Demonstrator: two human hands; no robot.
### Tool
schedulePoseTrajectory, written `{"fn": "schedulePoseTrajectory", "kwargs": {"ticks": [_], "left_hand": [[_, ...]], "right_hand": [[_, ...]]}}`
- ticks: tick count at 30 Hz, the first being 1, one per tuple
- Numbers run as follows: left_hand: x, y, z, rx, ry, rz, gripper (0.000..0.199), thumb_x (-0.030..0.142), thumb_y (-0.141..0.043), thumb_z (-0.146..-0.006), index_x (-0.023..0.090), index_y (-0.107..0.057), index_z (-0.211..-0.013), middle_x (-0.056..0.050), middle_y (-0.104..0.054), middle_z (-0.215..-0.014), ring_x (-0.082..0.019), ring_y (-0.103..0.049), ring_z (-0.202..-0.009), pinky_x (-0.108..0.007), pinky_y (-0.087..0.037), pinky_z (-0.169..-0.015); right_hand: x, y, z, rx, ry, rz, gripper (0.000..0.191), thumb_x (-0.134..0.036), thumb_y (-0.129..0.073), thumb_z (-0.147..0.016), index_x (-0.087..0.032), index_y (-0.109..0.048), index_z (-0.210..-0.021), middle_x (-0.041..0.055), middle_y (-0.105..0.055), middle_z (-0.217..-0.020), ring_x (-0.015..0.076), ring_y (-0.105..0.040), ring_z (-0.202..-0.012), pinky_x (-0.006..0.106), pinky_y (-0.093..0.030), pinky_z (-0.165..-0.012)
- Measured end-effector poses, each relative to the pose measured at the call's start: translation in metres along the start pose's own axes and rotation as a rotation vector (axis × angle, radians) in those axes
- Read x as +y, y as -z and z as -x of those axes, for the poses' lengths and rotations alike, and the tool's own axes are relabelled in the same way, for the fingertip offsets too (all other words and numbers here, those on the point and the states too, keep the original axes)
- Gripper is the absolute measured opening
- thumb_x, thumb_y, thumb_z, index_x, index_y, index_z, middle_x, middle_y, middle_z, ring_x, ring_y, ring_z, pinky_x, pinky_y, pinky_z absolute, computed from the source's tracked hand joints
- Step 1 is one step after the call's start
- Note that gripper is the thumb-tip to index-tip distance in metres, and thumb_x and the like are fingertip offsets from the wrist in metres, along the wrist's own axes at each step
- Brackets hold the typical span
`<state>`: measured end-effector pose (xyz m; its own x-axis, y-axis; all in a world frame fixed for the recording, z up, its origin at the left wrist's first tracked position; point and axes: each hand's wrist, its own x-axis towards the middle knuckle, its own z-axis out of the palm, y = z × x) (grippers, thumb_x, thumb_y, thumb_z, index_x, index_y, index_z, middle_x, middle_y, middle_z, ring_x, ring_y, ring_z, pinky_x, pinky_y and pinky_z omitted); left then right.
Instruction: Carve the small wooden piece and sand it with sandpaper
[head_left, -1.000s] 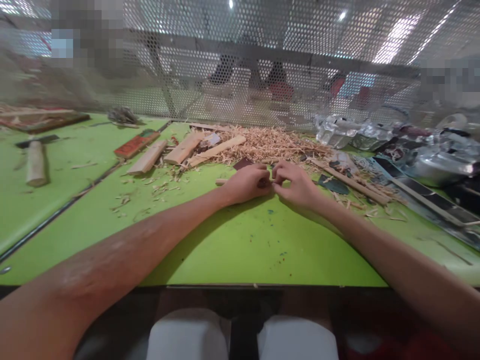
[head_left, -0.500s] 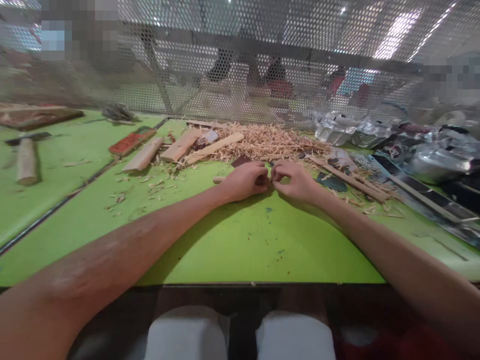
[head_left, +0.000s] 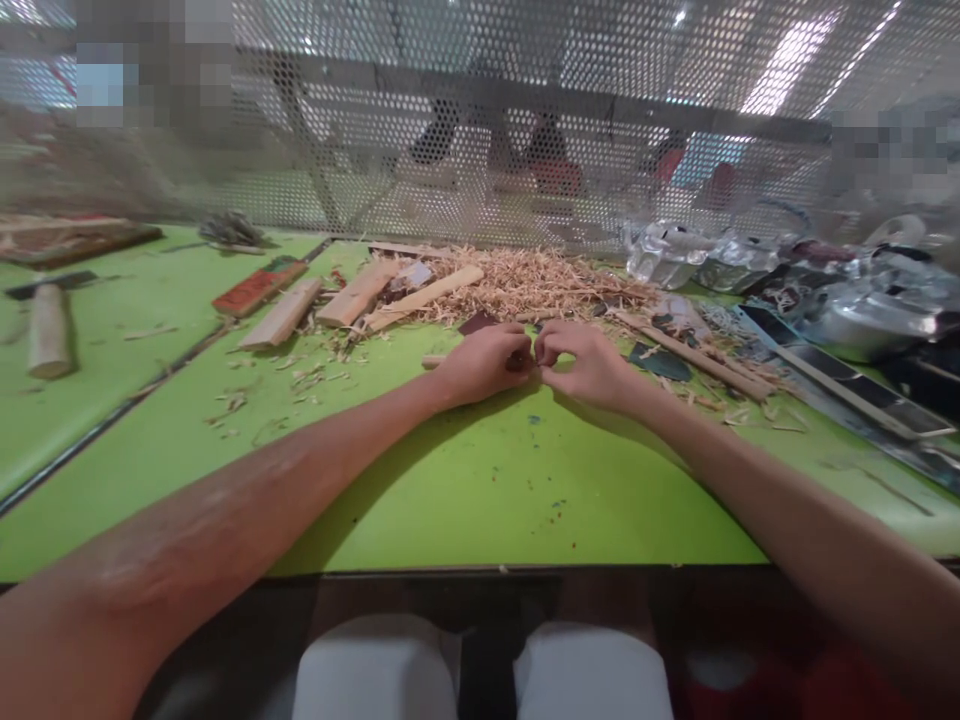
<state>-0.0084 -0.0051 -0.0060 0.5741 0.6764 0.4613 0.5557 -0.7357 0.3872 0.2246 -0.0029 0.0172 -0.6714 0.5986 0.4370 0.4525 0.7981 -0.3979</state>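
My left hand [head_left: 486,364] is closed, its fingers curled around a thin wooden stick [head_left: 433,362] whose pale end sticks out to the left near the wrist. Close against it, my right hand [head_left: 585,362] is closed in a pinch at the stick's other end; what lies between those fingertips is too small and hidden to make out. Just behind the left hand lies a dark reddish-brown sheet [head_left: 478,322], perhaps sandpaper. A dark green-grey flat piece [head_left: 660,362] lies right of the right hand.
Wood shavings [head_left: 555,285] heap along the perforated metal screen [head_left: 465,140]. Wooden blocks [head_left: 283,313] and an orange-red block [head_left: 259,285] lie left. A hammer-like wooden-handled tool [head_left: 51,330] is farther left. Wooden strips [head_left: 697,355] and foil-like silvery bundles [head_left: 874,315] are on the right.
Both hands stay together at nearly the same spot, with only a slight shift of the fingers. The whole view has moved a little.
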Motion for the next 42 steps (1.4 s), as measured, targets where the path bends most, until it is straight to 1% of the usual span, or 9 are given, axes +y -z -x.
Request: {"fn": "schedulePoseTrajectory", "kwargs": {"ticks": [5, 11, 15, 19, 24, 28, 32, 36, 42], "left_hand": [[-0.0026, -0.0001, 0.0003, -0.005, -0.018, -0.016, 0.018, 0.015, -0.081, -0.094, 0.020, -0.068, -0.084, -0.005, -0.073, -0.095, -0.020, -0.064, -0.083, -0.031, -0.045, -0.072], [-0.0041, -0.0015, 0.0013, -0.001, -0.028, -0.003, 0.013, 0.014, -0.078, -0.096, 0.019, -0.070, -0.089, -0.005, -0.073, -0.095, -0.019, -0.064, -0.083, -0.030, -0.045, -0.073], [-0.0038, -0.0017, 0.0025, -0.008, -0.035, -0.024, 0.012, 0.016, -0.081, -0.094, 0.020, -0.070, -0.090, -0.006, -0.073, -0.098, -0.020, -0.065, -0.084, -0.031, -0.046, -0.074], [-0.0041, -0.0013, 0.0023, 0.001, -0.061, -0.014, 0.008, 0.019, -0.081, -0.096, 0.020, -0.073, -0.095, -0.007, -0.075, -0.102, -0.022, -0.067, -0.088, -0.032, -0.049, -0.078], [-0.0043, -0.0012, 0.0014, -0.004, -0.046, -0.022, 0.011, 0.018, -0.082, -0.094, 0.020, -0.071, -0.089, -0.006, -0.074, -0.098, -0.021, -0.067, -0.086, -0.032, -0.049, -0.076], [-0.0046, -0.0024, 0.0020, 0.011, -0.052, 0.027, 0.008, 0.015, -0.081, -0.095, 0.019, -0.074, -0.094, -0.007, -0.077, -0.102, -0.020, -0.069, -0.087, -0.031, -0.051, -0.077], [-0.0049, -0.0023, 0.0022, 0.017, -0.034, 0.005, 0.014, 0.014, -0.083, -0.093, 0.020, -0.071, -0.088, -0.005, -0.075, -0.095, -0.019, -0.066, -0.083, -0.030, -0.048, -0.073], [-0.0040, -0.0009, 0.0019, -0.006, -0.041, 0.040, 0.013, 0.011, -0.082, -0.093, 0.019, -0.072, -0.091, -0.005, -0.076, -0.099, -0.019, -0.067, -0.084, -0.030, -0.049, -0.076], [-0.0015, -0.0005, 0.0022, 0.001, -0.015, 0.019, 0.019, 0.013, -0.084, -0.092, 0.019, -0.068, -0.084, -0.004, -0.073, -0.094, -0.018, -0.063, -0.080, -0.030, -0.046, -0.072]], "right_hand": [[-0.0021, 0.0011, -0.0010, 0.001, -0.008, 0.001, 0.024, -0.010, -0.070, -0.086, -0.025, -0.057, -0.074, 0.0056, -0.072, -0.088, 0.0208, -0.065, -0.084, 0.038, -0.055, -0.081], [-0.0006, 0.0004, -0.0005, -0.015, -0.023, -0.027, 0.023, -0.009, -0.071, -0.088, -0.026, -0.061, -0.075, 0.0053, -0.075, -0.093, 0.0232, -0.069, -0.090, 0.040, -0.058, -0.086], [0.0009, 0.0006, -0.0004, -0.013, -0.023, -0.015, 0.022, -0.010, -0.070, -0.086, -0.025, -0.059, -0.074, 0.0045, -0.072, -0.089, 0.0224, -0.067, -0.086, 0.039, -0.057, -0.084], [-0.0002, 0.0009, -0.0007, -0.031, 0.028, -0.036, 0.020, -0.013, -0.068, -0.090, -0.025, -0.060, -0.076, 0.0068, -0.074, -0.093, 0.0230, -0.068, -0.089, 0.039, -0.057, -0.084], [-0.0029, -0.0004, -0.0003, -0.017, 0.017, 0.009, 0.021, -0.013, -0.069, -0.088, -0.025, -0.059, -0.074, 0.0062, -0.073, -0.090, 0.0231, -0.067, -0.087, 0.040, -0.057, -0.084], [-0.0048, -0.0014, 0.0008, -0.029, 0.024, 0.003, 0.020, -0.015, -0.068, -0.090, -0.024, -0.059, -0.075, 0.0080, -0.075, -0.094, 0.0242, -0.068, -0.090, 0.041, -0.059, -0.085], [-0.0031, -0.0022, 0.0008, -0.017, -0.001, 0.038, 0.019, -0.015, -0.068, -0.088, -0.025, -0.060, -0.074, 0.0066, -0.074, -0.092, 0.0234, -0.067, -0.088, 0.041, -0.059, -0.084], [-0.0024, -0.0027, 0.0011, -0.020, 0.029, 0.032, 0.020, -0.013, -0.067, -0.090, -0.024, -0.061, -0.075, 0.0069, -0.075, -0.094, 0.0231, -0.069, -0.090, 0.040, -0.059, -0.085], [-0.0052, -0.0008, 0.0023, -0.025, 0.009, 0.044, 0.022, -0.011, -0.070, -0.090, -0.024, -0.062, -0.074, 0.0074, -0.076, -0.094, 0.0238, -0.069, -0.090, 0.041, -0.060, -0.086]]}}
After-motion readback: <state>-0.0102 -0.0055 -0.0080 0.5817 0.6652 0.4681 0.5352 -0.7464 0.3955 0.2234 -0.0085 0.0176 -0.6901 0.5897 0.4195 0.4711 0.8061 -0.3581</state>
